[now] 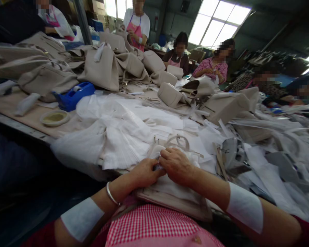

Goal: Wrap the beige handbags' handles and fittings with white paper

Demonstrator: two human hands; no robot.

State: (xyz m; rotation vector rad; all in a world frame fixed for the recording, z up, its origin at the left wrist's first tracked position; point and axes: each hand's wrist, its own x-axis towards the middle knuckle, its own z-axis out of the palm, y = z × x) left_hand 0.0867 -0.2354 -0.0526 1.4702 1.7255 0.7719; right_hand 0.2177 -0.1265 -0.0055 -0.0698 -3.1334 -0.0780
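Note:
A beige handbag (170, 202) lies at the table's near edge, right in front of my body, with white wrapping sheet (179, 187) over part of it. Over the bag, my left hand (148, 171) is closed, its fingertips pinching the white wrapping. My right hand (177, 166) meets it from the right, fingers curled down onto the same spot. What exactly lies between the fingertips is largely hidden. Just beyond my right hand, a thin beige strap (179, 139) loops up from the bag.
Fanned white paper sheets (128, 137) cover the middle. A blue tape dispenser (78, 96) and a shallow dish (54, 117) of yellowish stuff stand left. Beige bags (100, 67) pile up behind. Loose wrapping (267, 181) litters the right. Several people (213, 65) work across the table.

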